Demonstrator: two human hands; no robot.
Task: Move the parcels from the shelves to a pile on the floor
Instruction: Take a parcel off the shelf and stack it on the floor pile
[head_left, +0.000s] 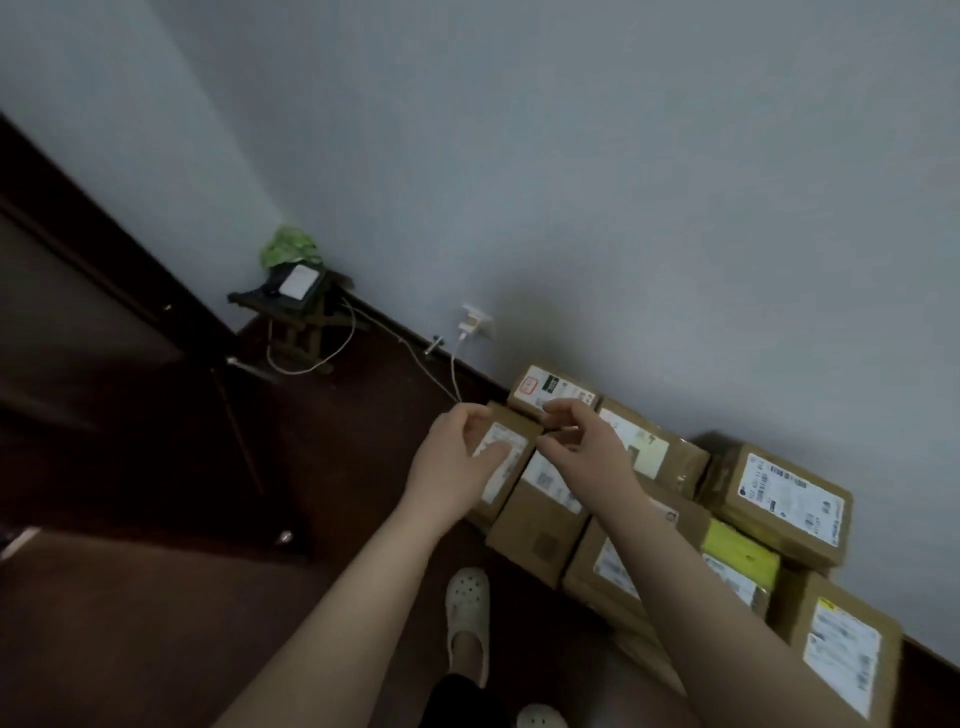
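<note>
Dark floor (156, 623) by wall (623, 208): left hand (452, 462) grips parcel (511, 462) atop pile (540, 530); right hand (592, 447) curls at its corner, hold unclear; stool (301, 322), cable (332, 358) beyond.

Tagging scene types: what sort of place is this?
Probably a room in a home: dark floor, low socket on a plain wall, small stool in the corner. Parcels sit piled along the wall.

Parcels (540, 540) lie on the floor (156, 623) along the wall (571, 182); a stool (296, 322) stands left in the corner, a socket (475, 319) between them.
</note>
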